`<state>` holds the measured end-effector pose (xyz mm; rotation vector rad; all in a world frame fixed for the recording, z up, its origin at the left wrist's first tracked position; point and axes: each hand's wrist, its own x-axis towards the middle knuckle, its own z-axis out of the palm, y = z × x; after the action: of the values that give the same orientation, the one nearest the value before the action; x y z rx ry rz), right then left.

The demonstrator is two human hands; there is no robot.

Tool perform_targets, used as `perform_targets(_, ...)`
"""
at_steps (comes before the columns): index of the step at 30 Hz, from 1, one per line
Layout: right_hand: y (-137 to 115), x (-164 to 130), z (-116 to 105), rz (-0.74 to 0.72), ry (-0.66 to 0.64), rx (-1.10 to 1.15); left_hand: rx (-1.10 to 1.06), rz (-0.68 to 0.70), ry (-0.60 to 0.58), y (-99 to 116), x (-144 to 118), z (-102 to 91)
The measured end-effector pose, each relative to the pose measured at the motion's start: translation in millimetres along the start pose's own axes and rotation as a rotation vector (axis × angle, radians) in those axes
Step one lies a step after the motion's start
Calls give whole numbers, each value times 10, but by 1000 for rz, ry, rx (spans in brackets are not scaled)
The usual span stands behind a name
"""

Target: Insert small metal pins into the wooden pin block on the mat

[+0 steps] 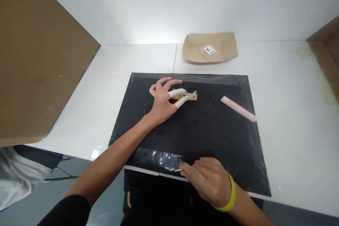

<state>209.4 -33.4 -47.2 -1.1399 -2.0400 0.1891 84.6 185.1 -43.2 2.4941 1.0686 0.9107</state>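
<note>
Pinching a thin, white, rod-like stick [178, 170] between the thumb and fingers of the right hand [208, 180], with the rest of the fingers curling in and the bare end pointing left over the near edge of the mat. Holding the thumb and forefinger of the left hand [162, 102], both wearing white finger covers [181, 102], close together about a small, flat, tan wooden board [192, 99] bearing shiny metal fittings [194, 94]; not showing whether pinching firmly or only touching. Spreading the other left fingers loosely clear beyond.

From the stick, looking nearly straight ahead, away from the body, to reach the board: lying lengthwise left to right, roughly parallel to the stick, touching the left hand and sitting well apart from the right.

Wearing a bright yellow band [232, 196] on the right wrist. Working over a black rectangular mat [212, 130], with a slim, pale pink bar [238, 108] lying aslant near the right edge. Facing, beyond the far edge, a shallow, light brown paper tray [229, 46] holding a small, clear, labelled plastic box [209, 51], standing on the white tabletop [291, 113].
</note>
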Motion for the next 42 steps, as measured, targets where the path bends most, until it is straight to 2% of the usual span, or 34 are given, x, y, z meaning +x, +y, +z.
perform_targets(7, 5, -25, 17, 5, 2, 3, 62, 53, -6, -9, 56, -4)
perform_targets(25, 12, -54, 31, -7, 17, 8, 126, 190, -239, -42, 184, -161)
perform_targets(42, 6, -53, 33, -15, 33, 6, 94, 195, -340, 56, 295, -206)
